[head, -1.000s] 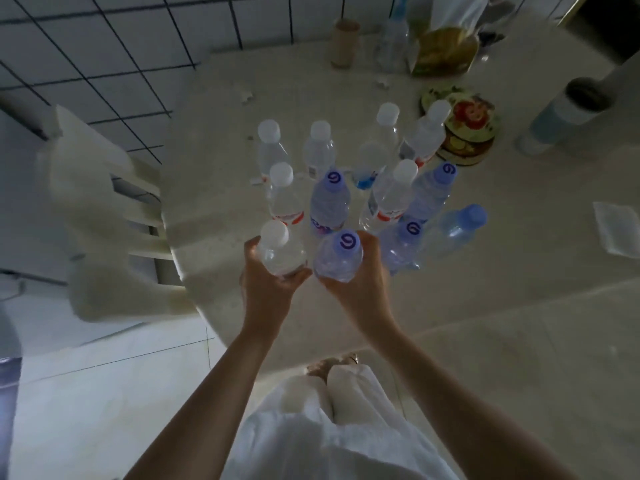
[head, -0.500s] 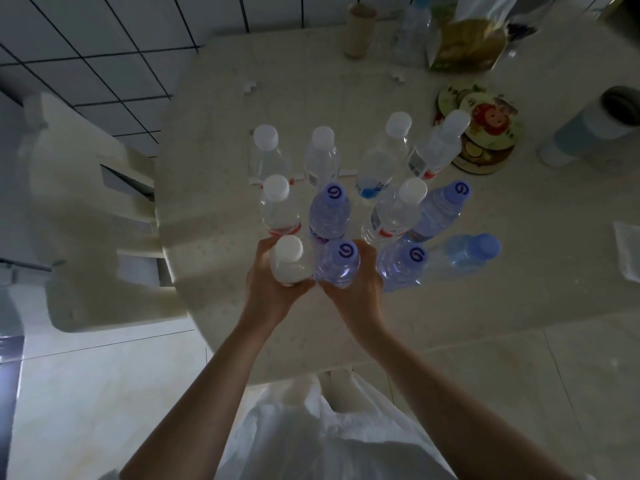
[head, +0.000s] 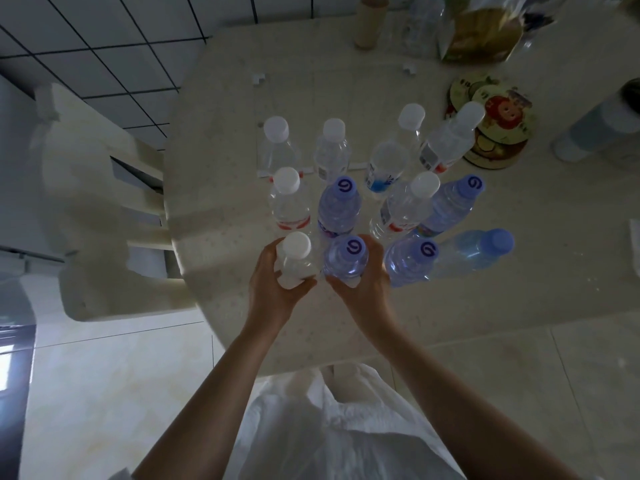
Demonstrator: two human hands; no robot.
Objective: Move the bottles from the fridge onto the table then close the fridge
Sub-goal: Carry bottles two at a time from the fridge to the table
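Several water bottles stand in a cluster on the round beige table point(head: 221, 140). My left hand point(head: 273, 292) grips a clear white-capped bottle point(head: 296, 258) at the near left of the cluster. My right hand point(head: 363, 285) grips a blue-tinted purple-capped bottle point(head: 346, 259) beside it. Both bottles stand upright, low at the table's surface, touching each other. Other white-capped bottles point(head: 289, 199) and purple-capped bottles point(head: 410, 259) fill the rows behind and to the right. The fridge is out of view.
A cream plastic chair point(head: 104, 209) stands against the table's left edge. At the back right lie round lion-printed coasters point(head: 498, 123), a yellow bag point(head: 481, 32), a cardboard tube point(head: 369, 20) and a grey cylinder point(head: 595, 129). Tiled floor surrounds the table.
Both hands have lowered their bottles toward the table's surface, at the near edge of the cluster. The view has shifted a little closer.
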